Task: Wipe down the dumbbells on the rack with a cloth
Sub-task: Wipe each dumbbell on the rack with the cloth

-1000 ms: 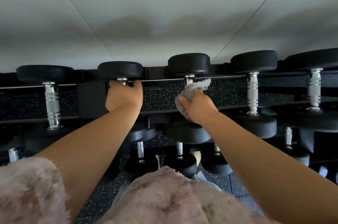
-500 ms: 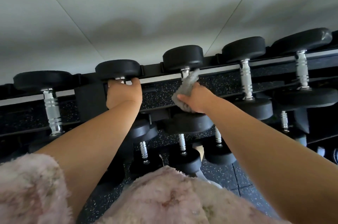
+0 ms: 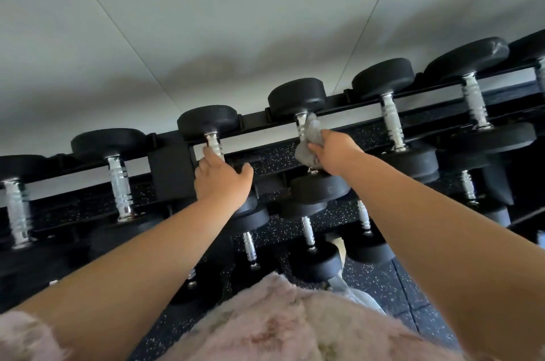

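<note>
Black dumbbells with chrome handles lie across the top tier of a black rack (image 3: pixel 169 175). My right hand (image 3: pixel 334 154) is shut on a crumpled grey cloth (image 3: pixel 309 141), pressed against the chrome handle (image 3: pixel 300 126) of the dumbbell (image 3: pixel 296 96) in the middle of the row. Just to its left, my left hand (image 3: pixel 221 180) is curled around the lower part of the neighbouring dumbbell's handle (image 3: pixel 213 144), thumb sticking out to the right. That dumbbell's far head (image 3: pixel 208 121) sits above my hand; its near head is hidden by my hand.
More dumbbells fill the top tier on both sides (image 3: pixel 119 183) (image 3: pixel 392 121) (image 3: pixel 474 101). Smaller ones sit on a lower tier (image 3: pixel 308 232). A pale wall (image 3: pixel 265 21) rises behind the rack. Speckled black rubber flooring (image 3: pixel 383 281) lies below, with my fuzzy pink garment (image 3: pixel 280 325) in front.
My left hand has slid down its handle, baring more chrome, and its thumb has spread out. The right hand keeps the cloth on the middle handle. The view has tilted.
</note>
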### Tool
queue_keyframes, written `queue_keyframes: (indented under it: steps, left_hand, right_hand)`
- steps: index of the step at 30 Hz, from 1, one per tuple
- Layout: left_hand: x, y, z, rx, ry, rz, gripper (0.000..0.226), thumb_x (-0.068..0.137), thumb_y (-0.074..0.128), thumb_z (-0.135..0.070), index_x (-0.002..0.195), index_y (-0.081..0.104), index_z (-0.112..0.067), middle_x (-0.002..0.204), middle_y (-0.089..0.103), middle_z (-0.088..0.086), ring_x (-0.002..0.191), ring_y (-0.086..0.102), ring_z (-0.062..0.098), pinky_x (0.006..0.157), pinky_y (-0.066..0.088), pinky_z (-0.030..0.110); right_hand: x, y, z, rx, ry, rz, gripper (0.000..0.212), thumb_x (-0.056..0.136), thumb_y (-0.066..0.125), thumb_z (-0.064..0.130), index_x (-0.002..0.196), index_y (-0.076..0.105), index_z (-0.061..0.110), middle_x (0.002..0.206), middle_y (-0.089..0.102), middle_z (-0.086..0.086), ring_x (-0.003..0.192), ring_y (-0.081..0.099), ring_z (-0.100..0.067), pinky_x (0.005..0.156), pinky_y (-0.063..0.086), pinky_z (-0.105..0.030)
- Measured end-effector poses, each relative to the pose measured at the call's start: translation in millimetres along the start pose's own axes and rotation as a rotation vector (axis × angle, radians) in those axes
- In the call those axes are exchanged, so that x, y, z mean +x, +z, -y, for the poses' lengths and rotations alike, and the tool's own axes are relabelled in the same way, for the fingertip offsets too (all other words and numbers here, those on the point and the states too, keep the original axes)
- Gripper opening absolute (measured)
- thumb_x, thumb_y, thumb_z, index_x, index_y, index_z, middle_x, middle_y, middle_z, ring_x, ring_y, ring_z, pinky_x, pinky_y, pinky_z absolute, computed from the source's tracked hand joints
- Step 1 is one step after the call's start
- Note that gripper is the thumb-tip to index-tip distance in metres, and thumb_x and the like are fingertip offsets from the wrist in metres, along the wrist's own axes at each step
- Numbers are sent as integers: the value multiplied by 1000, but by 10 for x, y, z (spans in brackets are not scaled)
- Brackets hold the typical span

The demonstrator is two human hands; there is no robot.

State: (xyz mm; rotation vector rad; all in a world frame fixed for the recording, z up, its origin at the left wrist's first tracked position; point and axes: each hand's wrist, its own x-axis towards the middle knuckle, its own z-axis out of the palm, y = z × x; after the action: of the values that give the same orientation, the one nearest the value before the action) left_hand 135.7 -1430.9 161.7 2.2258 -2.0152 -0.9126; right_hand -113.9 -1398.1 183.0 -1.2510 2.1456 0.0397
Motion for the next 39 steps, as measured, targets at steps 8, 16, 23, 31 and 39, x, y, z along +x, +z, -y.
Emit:
queue_keyframes:
  steps: [8, 16, 23, 31, 39]
  left_hand:
    - [-158, 67, 96, 537, 705, 79, 58, 95, 44, -69, 134, 64, -31, 139, 62, -5, 136, 48, 21, 117, 34, 43]
    - [-101, 138, 89, 638, 693, 89, 57, 93, 34, -75, 109, 72, -37, 75, 69, -14, 86, 64, 18, 97, 47, 36]
    - [-18, 240, 198, 481, 650, 59, 51, 82, 41, -74, 92, 74, -36, 65, 63, -17, 82, 61, 16, 80, 55, 34]
    - [-68, 207, 165, 472, 650, 55, 34, 86, 56, -65, 84, 69, -34, 58, 55, -15, 78, 57, 17, 77, 53, 34]
    - [-90, 178, 135, 494, 653, 48, 46, 81, 39, -68, 85, 71, -35, 58, 59, -15, 73, 60, 15, 75, 55, 35]
  right_hand:
    - [-676, 32, -611, 41, -5, -99, 33, 106, 45, 41, 115, 62, 14, 103, 69, -10, 89, 64, -27, 78, 52, -39]
    - [-930, 527, -5, -182, -275, -227, 72, 105, 15, 57, 163, 20, 14, 166, 28, -4, 155, 15, -26, 128, 9, -47]
    - [-780, 532, -498, -30, -151, -188, 58, 99, 35, 70, 151, 32, 45, 161, 24, 6, 150, 24, -26, 117, 39, -52]
    - [-977, 797, -278, -112, -161, -338, 72, 98, 46, 64, 156, 29, 25, 156, 28, -5, 148, 24, -30, 123, 30, -52]
    - [-813, 625, -623, 242, -59, -231, 70, 91, 50, 72, 150, 34, 39, 149, 33, 6, 131, 46, -18, 99, 54, -39]
